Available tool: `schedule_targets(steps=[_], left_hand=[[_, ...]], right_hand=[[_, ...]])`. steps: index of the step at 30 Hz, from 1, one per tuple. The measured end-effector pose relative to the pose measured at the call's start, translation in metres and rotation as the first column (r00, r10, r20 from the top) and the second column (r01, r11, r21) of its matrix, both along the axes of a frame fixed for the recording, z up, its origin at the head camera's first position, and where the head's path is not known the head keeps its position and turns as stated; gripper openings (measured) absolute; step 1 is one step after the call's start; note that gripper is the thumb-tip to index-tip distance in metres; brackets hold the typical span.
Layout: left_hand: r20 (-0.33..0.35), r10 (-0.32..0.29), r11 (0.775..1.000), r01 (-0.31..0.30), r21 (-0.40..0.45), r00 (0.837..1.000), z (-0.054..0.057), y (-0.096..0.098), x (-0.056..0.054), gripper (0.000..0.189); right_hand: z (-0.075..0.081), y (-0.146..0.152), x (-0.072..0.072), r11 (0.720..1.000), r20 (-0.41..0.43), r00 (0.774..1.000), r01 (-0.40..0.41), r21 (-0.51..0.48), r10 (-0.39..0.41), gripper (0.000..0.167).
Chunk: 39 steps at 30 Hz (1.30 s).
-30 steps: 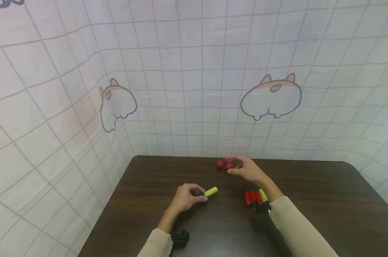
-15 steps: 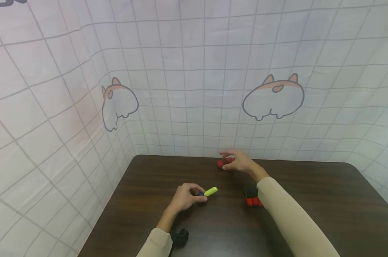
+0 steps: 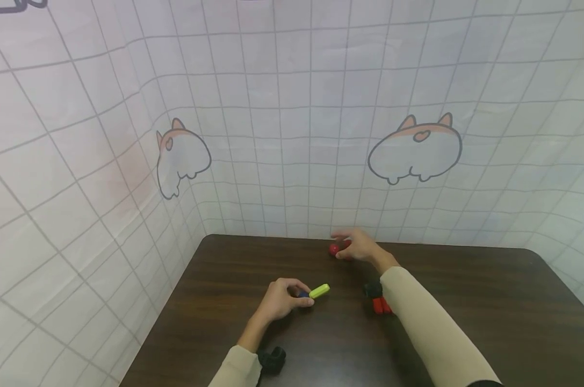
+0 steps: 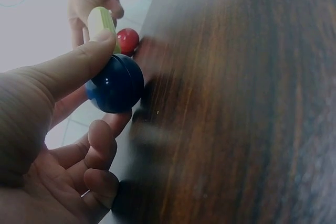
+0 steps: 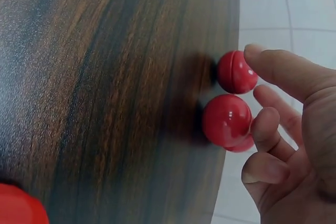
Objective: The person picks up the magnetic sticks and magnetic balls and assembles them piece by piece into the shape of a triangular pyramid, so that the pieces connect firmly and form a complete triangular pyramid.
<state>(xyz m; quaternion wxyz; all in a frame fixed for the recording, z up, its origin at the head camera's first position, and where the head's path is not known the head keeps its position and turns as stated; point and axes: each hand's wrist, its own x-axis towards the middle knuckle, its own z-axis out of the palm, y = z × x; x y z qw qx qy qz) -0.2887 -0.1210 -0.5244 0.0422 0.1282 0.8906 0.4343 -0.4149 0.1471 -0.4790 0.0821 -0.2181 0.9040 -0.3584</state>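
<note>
My left hand (image 3: 281, 298) pinches a glossy dark blue ball (image 4: 116, 85) between thumb and fingers, close over the brown table. A yellow-green stick (image 3: 319, 291) extends from the ball, away from the hand. At the back of the table, my right hand (image 3: 361, 246) arches over a cluster of glossy red balls, thumb and fingers spread. In the right wrist view, one red ball (image 5: 237, 72) lies by the thumb tip and another red ball (image 5: 227, 120) sits beside the fingertips. A third red ball (image 5: 242, 144) is partly hidden behind that one.
Several red sticks (image 3: 381, 306) lie under the right forearm, partly covered by its sleeve and black wrist camera (image 3: 373, 289). Another black wrist camera (image 3: 272, 360) is on the left wrist. A white gridded curtain (image 3: 292, 134) encloses the dark wooden table (image 3: 233, 263).
My right hand has moved a little left over the red balls, and its sleeve now hides the yellow-green stick beside the red sticks. The left hand stays in place with the blue ball.
</note>
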Motion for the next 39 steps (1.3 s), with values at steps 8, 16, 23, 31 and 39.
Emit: schedule_targets(steps=[8, 16, 23, 31, 39], left_hand=[[0.016, 0.0, 1.0, 0.0, 0.014, 1.0, 0.0, 0.0, 0.0, 0.022], [0.019, 0.007, 1.0, -0.007, 0.02, 1.0, 0.002, 0.001, 0.001, 0.022], [0.027, 0.009, 1.0, -0.01, 0.024, 1.0, 0.002, 0.001, 0.0, 0.021], [0.004, 0.001, 1.0, -0.001, 0.018, 1.0, 0.0, -0.001, 0.0, 0.022], [-0.003, 0.0, 1.0, 0.0, 0.008, 1.0, -0.002, 0.0, -0.001, 0.023]], right_hand=[[-0.002, -0.008, -0.002, 0.998, 0.012, 0.999, 0.037, 0.054, -0.038, 0.053], [-0.002, -0.013, 0.0, 0.996, -0.007, 1.0, 0.008, 0.093, -0.007, 0.048], [-0.001, -0.017, 0.008, 0.99, -0.004, 0.998, -0.056, 0.13, 0.057, 0.04], [0.0, -0.017, 0.018, 0.977, -0.018, 0.999, -0.041, 0.209, 0.045, 0.035], [-0.003, -0.013, 0.019, 0.978, -0.011, 0.999, -0.035, 0.206, 0.038, 0.033]])
